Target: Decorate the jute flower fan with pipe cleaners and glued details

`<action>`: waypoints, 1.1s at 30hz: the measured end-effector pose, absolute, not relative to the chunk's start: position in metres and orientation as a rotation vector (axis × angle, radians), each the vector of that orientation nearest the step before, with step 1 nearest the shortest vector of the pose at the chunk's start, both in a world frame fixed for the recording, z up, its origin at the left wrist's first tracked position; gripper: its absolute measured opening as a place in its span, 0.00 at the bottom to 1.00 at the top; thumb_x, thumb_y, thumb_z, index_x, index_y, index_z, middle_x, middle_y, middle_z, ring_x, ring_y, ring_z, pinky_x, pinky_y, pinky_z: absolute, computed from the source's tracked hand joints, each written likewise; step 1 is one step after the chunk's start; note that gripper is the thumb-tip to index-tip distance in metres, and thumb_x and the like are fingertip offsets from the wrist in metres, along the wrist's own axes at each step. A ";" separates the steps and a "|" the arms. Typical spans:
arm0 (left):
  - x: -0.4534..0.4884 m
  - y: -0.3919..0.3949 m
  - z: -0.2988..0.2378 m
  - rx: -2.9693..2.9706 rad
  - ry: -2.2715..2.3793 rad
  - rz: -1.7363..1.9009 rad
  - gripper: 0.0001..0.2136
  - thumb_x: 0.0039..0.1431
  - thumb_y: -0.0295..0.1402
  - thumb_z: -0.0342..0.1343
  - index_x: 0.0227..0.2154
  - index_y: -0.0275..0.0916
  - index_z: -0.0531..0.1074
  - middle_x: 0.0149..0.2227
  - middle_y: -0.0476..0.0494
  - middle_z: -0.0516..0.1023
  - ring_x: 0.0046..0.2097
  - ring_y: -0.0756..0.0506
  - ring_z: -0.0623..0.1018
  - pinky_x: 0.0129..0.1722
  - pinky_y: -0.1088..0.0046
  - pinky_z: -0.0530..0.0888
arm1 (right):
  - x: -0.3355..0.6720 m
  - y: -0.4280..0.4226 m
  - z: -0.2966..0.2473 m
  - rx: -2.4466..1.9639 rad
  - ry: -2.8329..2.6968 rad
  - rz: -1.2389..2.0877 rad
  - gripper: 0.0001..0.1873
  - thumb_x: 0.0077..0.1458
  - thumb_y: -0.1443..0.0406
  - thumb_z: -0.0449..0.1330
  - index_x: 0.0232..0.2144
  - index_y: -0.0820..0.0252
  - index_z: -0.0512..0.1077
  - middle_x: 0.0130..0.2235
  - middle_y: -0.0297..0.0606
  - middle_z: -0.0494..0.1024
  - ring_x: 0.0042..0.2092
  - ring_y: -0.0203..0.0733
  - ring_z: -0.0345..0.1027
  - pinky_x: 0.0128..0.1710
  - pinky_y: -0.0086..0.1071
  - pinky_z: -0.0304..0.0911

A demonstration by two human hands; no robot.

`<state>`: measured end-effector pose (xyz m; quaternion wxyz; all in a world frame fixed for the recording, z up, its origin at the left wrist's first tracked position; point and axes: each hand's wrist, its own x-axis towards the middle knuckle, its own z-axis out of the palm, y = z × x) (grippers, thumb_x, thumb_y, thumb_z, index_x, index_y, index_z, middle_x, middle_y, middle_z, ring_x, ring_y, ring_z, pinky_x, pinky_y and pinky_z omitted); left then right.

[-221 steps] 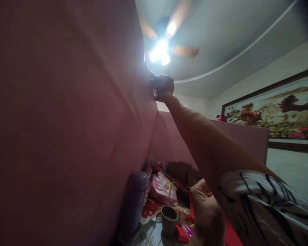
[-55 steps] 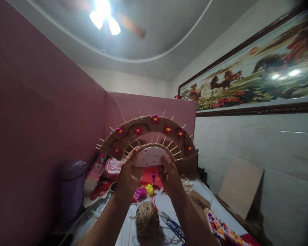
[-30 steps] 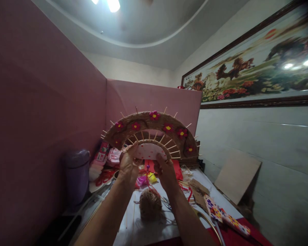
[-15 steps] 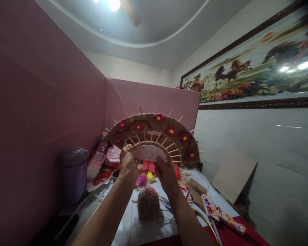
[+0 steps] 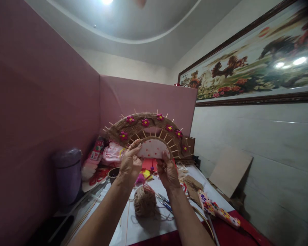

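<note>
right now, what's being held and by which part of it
The fan, by its dotted base: left hand at the left end, right hand at the right.

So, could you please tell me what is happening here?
Someone holds up a fan over the table, the left grip at the left end of its dotted base and the right grip at the right end. The fan bears pink flowers. On the table, a ball of twine lies beside scissors.

Brown, fibre-wrapped, arched fan [image 5: 153, 121] is dotted with magenta, yellow-centred, five-petalled flowers [image 5: 145, 122]; its white, half-round panel [image 5: 153, 148] is spotted with pinkish red
</note>
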<state>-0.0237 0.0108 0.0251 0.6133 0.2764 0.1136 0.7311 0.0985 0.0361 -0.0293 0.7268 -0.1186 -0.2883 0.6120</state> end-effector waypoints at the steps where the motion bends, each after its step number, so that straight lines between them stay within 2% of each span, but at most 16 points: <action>1: -0.022 0.012 0.024 0.659 0.241 1.676 0.15 0.43 0.19 0.57 0.36 0.39 0.73 0.29 0.49 0.78 0.35 0.47 0.77 0.42 0.68 0.71 | 0.099 0.036 -0.029 -0.259 -0.626 1.358 0.16 0.36 0.64 0.71 0.29 0.56 0.70 0.26 0.23 0.71 0.21 0.23 0.61 0.15 0.15 0.57; 5: -0.016 0.012 0.022 0.735 0.170 1.609 0.14 0.44 0.19 0.57 0.36 0.38 0.73 0.31 0.46 0.79 0.37 0.45 0.78 0.44 0.65 0.71 | 0.098 0.034 -0.028 -0.235 -0.625 1.390 0.16 0.36 0.65 0.71 0.28 0.58 0.69 0.23 0.23 0.69 0.19 0.23 0.58 0.15 0.15 0.57; 9: -0.013 0.011 0.021 0.710 0.251 1.544 0.09 0.43 0.18 0.56 0.29 0.33 0.74 0.28 0.43 0.79 0.38 0.43 0.78 0.44 0.65 0.72 | 0.095 0.032 -0.027 -0.197 -0.659 1.405 0.18 0.35 0.66 0.71 0.29 0.58 0.69 0.23 0.22 0.68 0.19 0.22 0.57 0.14 0.16 0.55; 16: -0.014 0.011 0.022 0.660 0.284 1.576 0.07 0.45 0.17 0.55 0.28 0.31 0.74 0.28 0.41 0.78 0.35 0.44 0.78 0.43 0.66 0.74 | 0.092 0.026 -0.023 -0.267 -0.704 1.373 0.19 0.37 0.59 0.70 0.29 0.58 0.67 0.21 0.23 0.65 0.19 0.23 0.55 0.14 0.17 0.50; 20: -0.019 0.011 0.028 0.615 0.332 1.604 0.08 0.46 0.17 0.54 0.30 0.30 0.74 0.28 0.40 0.78 0.37 0.42 0.78 0.42 0.65 0.74 | 0.089 0.023 -0.024 -0.332 -0.836 1.299 0.17 0.40 0.58 0.68 0.30 0.58 0.68 0.23 0.25 0.65 0.21 0.25 0.56 0.15 0.19 0.46; 23: -0.025 0.012 0.031 0.597 0.341 1.623 0.10 0.46 0.17 0.54 0.32 0.30 0.74 0.29 0.41 0.78 0.37 0.42 0.78 0.42 0.64 0.75 | 0.087 0.026 -0.027 -0.392 -0.974 1.215 0.15 0.39 0.58 0.67 0.26 0.61 0.67 0.20 0.25 0.60 0.20 0.26 0.49 0.15 0.21 0.41; 25: -0.029 0.014 0.033 0.607 0.308 1.650 0.10 0.46 0.17 0.54 0.31 0.32 0.74 0.29 0.42 0.78 0.36 0.44 0.78 0.41 0.66 0.75 | 0.087 0.029 -0.028 -0.478 -1.049 1.134 0.13 0.39 0.61 0.66 0.24 0.62 0.67 0.19 0.25 0.60 0.19 0.25 0.46 0.16 0.23 0.41; 27: -0.034 0.015 0.036 0.602 0.264 1.712 0.09 0.46 0.16 0.54 0.29 0.33 0.74 0.28 0.44 0.77 0.33 0.46 0.77 0.41 0.69 0.75 | 0.090 0.033 -0.028 -0.607 -1.083 1.055 0.09 0.40 0.63 0.63 0.26 0.62 0.70 0.21 0.27 0.65 0.20 0.26 0.49 0.18 0.23 0.45; 29: -0.040 0.015 0.040 0.581 0.244 1.779 0.09 0.47 0.16 0.53 0.28 0.34 0.74 0.25 0.46 0.77 0.31 0.49 0.77 0.39 0.74 0.75 | 0.095 0.037 -0.027 -0.719 -1.082 0.999 0.08 0.40 0.65 0.60 0.27 0.62 0.71 0.26 0.31 0.70 0.24 0.28 0.57 0.20 0.23 0.50; 31: -0.044 0.013 0.046 0.565 0.225 1.808 0.11 0.48 0.15 0.51 0.29 0.34 0.74 0.25 0.46 0.76 0.32 0.49 0.77 0.40 0.73 0.75 | 0.101 0.040 -0.027 -0.788 -1.081 0.977 0.07 0.40 0.66 0.60 0.27 0.61 0.72 0.30 0.34 0.73 0.29 0.31 0.63 0.22 0.22 0.52; 33: -0.048 0.010 0.051 0.566 0.213 1.820 0.13 0.49 0.15 0.49 0.33 0.34 0.74 0.26 0.46 0.77 0.34 0.48 0.78 0.42 0.71 0.74 | 0.106 0.041 -0.028 -0.834 -1.094 0.979 0.07 0.42 0.63 0.60 0.27 0.62 0.72 0.31 0.35 0.73 0.30 0.33 0.65 0.22 0.22 0.52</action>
